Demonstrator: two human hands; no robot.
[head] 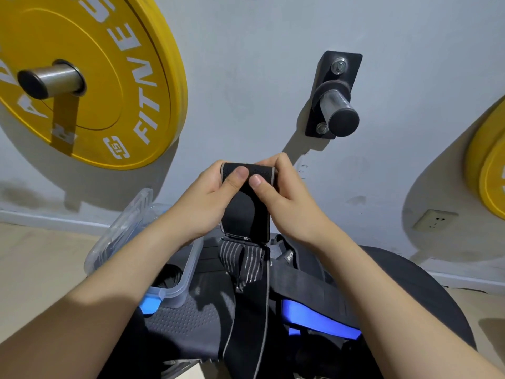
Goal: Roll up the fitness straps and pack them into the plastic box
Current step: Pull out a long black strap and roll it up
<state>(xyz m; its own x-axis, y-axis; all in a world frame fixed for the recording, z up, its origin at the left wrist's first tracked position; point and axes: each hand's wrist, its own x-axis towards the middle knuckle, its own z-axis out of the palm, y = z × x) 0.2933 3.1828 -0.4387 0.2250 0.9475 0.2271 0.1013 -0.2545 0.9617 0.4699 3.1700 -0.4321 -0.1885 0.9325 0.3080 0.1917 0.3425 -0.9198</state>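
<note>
Long black grey-edged fabric strap (247,318) hangs toward the camera; left hand (203,198) and right hand (287,198) pinch its rolled top end, clear plastic box (188,272) lower left.

Yellow weight plate (90,75) lettered "FITNE", hung on a steel wall peg (52,82). Empty steel peg (338,112) on a black bolted bracket (334,94). Second yellow plate (489,165), partly out of view. White wall socket (434,220). Beige floor (41,266).

Open plastic box (188,272) mouth, perhaps partly filled
</note>
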